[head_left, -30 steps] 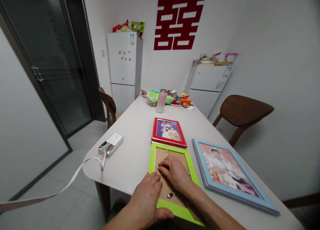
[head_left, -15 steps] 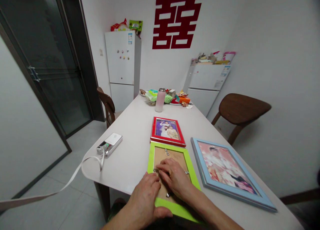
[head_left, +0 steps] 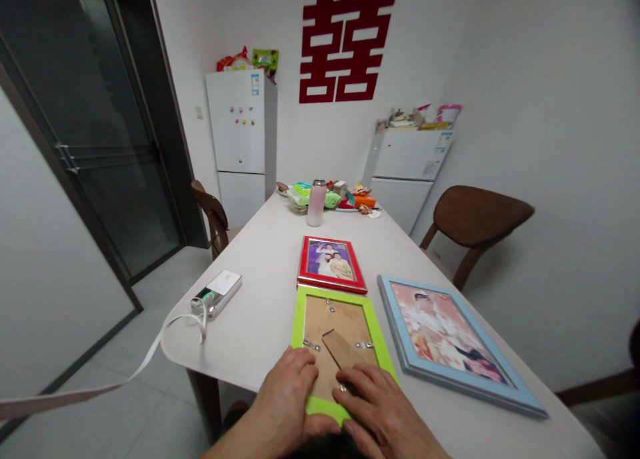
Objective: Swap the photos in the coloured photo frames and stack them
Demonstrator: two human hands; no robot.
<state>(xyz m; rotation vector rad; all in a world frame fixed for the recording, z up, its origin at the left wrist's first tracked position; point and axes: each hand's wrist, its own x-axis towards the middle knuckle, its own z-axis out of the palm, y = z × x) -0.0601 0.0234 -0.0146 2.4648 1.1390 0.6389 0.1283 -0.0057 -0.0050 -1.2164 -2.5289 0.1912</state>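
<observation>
A green picture frame (head_left: 379,326) lies face down near the table's front edge, showing a brown backing board (head_left: 315,319) with a stand flap (head_left: 345,347). Metal clips sit along the board's sides: a top clip (head_left: 330,305), a left clip (head_left: 312,345) and a right clip (head_left: 365,345). My left hand (head_left: 287,396) grips the frame's lower left corner, its thumb along the bottom edge. At the lower right, my right hand (head_left: 383,406) has curled fingers at the bottom clip (head_left: 343,387), which they partly hide, and its thumb by the bottom edge.
Beyond the green frame lies a red-framed photo (head_left: 333,289), with a blue-framed photo (head_left: 407,362) to the right. A white device (head_left: 217,294) with a strap (head_left: 145,362) lies at left. A pink bottle (head_left: 316,202) stands farther back before packets. Chairs flank the table (head_left: 260,272).
My right hand has moved from the left clip down and right to the bottom clip, uncovering the stand flap. My left hand keeps its hold on the corner. The view has shifted slightly.
</observation>
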